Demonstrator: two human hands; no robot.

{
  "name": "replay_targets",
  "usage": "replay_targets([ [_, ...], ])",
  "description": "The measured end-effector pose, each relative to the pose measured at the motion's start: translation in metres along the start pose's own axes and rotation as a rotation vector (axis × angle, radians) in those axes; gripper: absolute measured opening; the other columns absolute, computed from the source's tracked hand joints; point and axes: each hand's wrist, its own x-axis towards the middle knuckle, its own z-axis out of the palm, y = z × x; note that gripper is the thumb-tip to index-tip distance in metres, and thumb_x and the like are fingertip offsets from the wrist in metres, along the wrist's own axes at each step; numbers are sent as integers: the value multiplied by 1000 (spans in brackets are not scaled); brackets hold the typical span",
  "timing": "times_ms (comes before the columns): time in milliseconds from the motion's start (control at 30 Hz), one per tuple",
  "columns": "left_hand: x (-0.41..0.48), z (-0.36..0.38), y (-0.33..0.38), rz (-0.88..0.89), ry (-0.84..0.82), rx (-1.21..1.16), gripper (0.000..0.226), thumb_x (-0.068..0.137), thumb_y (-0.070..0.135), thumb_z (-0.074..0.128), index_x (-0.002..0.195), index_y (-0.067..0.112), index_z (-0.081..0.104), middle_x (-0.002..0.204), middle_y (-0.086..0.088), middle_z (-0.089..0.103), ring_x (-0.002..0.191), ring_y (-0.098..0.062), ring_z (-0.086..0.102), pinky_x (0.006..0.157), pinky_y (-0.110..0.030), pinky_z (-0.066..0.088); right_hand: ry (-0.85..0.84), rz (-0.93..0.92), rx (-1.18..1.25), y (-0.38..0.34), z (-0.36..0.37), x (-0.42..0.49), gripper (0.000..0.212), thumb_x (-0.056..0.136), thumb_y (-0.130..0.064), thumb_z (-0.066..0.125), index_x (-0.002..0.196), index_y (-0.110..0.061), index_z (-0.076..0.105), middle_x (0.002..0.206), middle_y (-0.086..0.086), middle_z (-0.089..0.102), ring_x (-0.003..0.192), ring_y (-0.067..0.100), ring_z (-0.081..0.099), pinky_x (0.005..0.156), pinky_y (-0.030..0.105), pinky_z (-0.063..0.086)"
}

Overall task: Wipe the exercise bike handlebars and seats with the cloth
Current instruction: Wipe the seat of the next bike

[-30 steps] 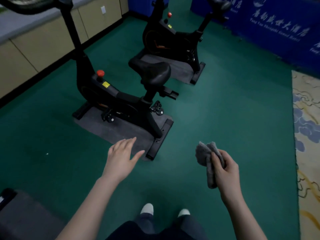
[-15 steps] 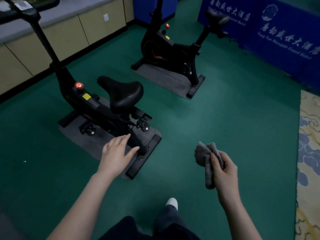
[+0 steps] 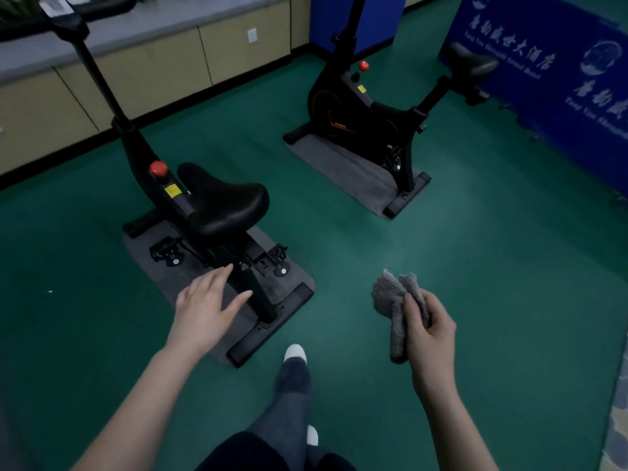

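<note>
**A:** Where's the cloth (image 3: 387, 297)?

**B:** Bunched in the right grip (image 3: 430, 329), fingers curled round it. The left grip (image 3: 204, 307) is straight-fingered and holds nothing.

**A:** And the nearest seat (image 3: 224, 202)?

**B:** Ten o'clock from the cloth, with its long axis along that line. The left grip is nearer. The second seat (image 3: 470, 62) is far off at one o'clock.

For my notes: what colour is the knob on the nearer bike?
Red; the knob shows best in the head view.

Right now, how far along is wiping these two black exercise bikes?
Done: nothing confirmable. In hand: the right hand grips the crumpled grey cloth, touching no bike; the left hand reaches toward the near black saddle. Left: that, the far saddle, handlebars.
</note>
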Motion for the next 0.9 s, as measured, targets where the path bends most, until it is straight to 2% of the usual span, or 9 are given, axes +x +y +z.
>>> replay_targets([
  [167, 37, 3, -2, -112, 64, -77, 71, 92, 57, 39, 150, 20, 22, 155, -1, 27, 142, -19, 23, 114, -42, 18, -116, -70, -18, -15, 35, 68, 18, 95, -8, 54, 88, -20, 65, 76, -10, 64, 69, -2, 55, 63, 11, 43],
  [367, 76, 1, -23, -380, 163, -271, 74, 89, 59, 37, 151, 23, 18, 155, -5, 26, 141, -23, 25, 113, -46, 20, -341, -95, -57, -27, 89, 136, 20, 94, -9, 55, 88, -23, 67, 77, -13, 67, 72, -1, 57, 66, 11, 45],
  [667, 107, 6, -21, -529, 193, -386, 83, 83, 65, 39, 151, 22, 17, 155, -1, 24, 140, -22, 25, 113, -45, 23, -565, -56, -90, -30, 154, 185, 23, 94, -9, 55, 86, -26, 68, 78, -6, 68, 72, 4, 59, 65, 17, 46],
  [800, 121, 10, -20, -596, 212, -428, 84, 85, 59, 50, 151, 20, 16, 155, -2, 23, 141, -22, 25, 112, -46, 24, -674, -64, -109, -32, 180, 200, 21, 94, -9, 55, 85, -23, 67, 77, -6, 67, 73, 7, 59, 68, 24, 47],
  [900, 130, 12, -17, -660, 251, -486, 87, 82, 58, 56, 151, 21, 16, 155, -1, 23, 141, -21, 24, 113, -46, 25, -772, -96, -96, -37, 203, 214, 22, 94, -6, 54, 82, -21, 66, 72, -9, 63, 69, 5, 54, 65, 20, 44],
])
